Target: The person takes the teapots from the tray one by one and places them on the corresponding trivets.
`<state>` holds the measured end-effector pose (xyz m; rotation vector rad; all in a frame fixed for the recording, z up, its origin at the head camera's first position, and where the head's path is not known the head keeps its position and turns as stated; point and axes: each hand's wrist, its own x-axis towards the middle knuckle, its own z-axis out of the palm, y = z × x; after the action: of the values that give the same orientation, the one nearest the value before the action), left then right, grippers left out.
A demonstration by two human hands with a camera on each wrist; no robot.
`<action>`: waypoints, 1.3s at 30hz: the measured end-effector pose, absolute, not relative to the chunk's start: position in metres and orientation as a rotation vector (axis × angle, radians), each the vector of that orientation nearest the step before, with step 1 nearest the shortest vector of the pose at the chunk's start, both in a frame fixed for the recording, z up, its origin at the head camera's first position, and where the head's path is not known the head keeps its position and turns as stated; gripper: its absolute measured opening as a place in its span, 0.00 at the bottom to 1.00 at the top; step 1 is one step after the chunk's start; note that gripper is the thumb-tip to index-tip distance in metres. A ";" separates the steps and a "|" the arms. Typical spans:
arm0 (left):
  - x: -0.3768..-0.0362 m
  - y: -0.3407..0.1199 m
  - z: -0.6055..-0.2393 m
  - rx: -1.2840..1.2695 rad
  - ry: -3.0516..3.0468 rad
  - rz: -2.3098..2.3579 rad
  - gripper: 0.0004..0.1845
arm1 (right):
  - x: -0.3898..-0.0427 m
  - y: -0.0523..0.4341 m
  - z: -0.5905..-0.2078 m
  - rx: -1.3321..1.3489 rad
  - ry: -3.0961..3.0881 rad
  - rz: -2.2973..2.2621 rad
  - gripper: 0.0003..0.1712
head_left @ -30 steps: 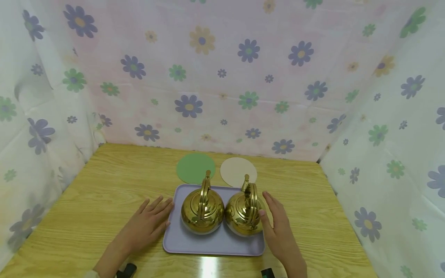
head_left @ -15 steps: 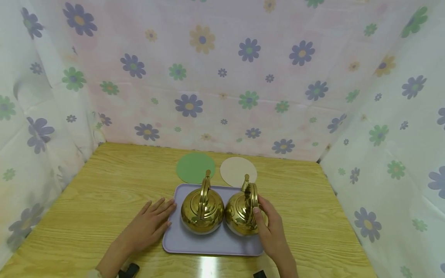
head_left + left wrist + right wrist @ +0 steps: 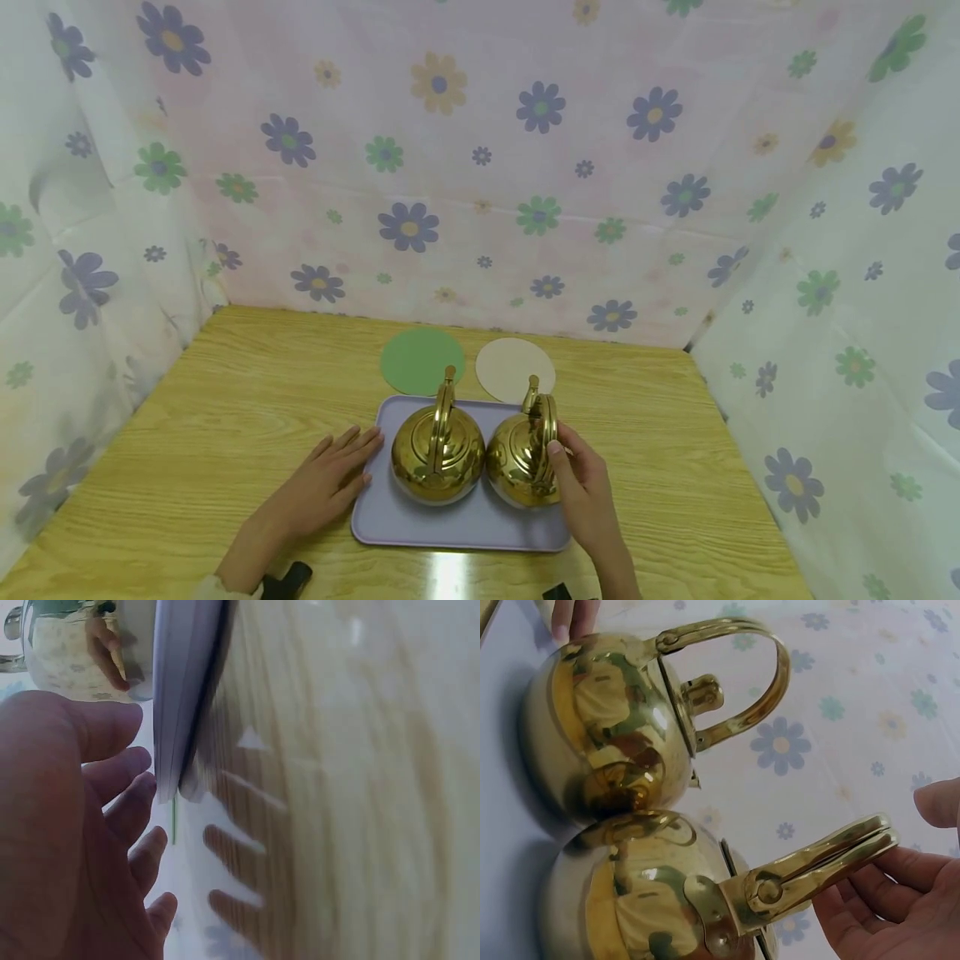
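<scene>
Kettle on the right [image 3: 513, 458]: glossy gold and round-bellied, with mirror-like reflections; its arched handle [image 3: 821, 866] is fixed by a rivet, and its spout [image 3: 532, 396] faces the backdrop [image 3: 480, 167]; it stands upright on the tray.
Kettle on the left [image 3: 420, 467]: equally shiny and gold, with a lid knob [image 3: 705, 694] under its arch, close beside its twin.
Right hand [image 3: 585, 487]: fingers reach behind the right kettle's handle, bent slightly against it; thumb apart from it, so no closed grip.
Left hand [image 3: 318, 492]: fingers spread, gripping nothing, fingertips at the tray's left rim; contact unclear.
Tray [image 3: 457, 529]: pale lilac, on the wood-grain worktop [image 3: 660, 433].
Discs: green [image 3: 420, 362] and cream [image 3: 504, 367], behind the tray.
</scene>
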<state>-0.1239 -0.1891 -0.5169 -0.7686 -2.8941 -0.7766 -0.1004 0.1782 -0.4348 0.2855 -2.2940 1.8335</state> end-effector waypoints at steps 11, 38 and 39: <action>-0.130 -0.190 -0.525 -0.767 -2.848 -0.978 0.28 | -0.104 0.181 -0.430 0.252 -2.210 2.145 0.22; -0.131 -0.192 -0.540 -0.745 -2.730 -1.229 0.27 | -0.111 0.179 -0.435 0.088 -2.077 2.291 0.24; -0.131 -0.192 -0.540 -0.742 -2.726 -1.231 0.27 | -0.112 0.178 -0.435 0.072 -2.076 2.289 0.24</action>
<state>-0.1309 -0.1920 -0.5396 -0.7418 -2.7263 -1.2311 -0.1119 0.1782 -0.4350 0.0721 -2.0756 2.2886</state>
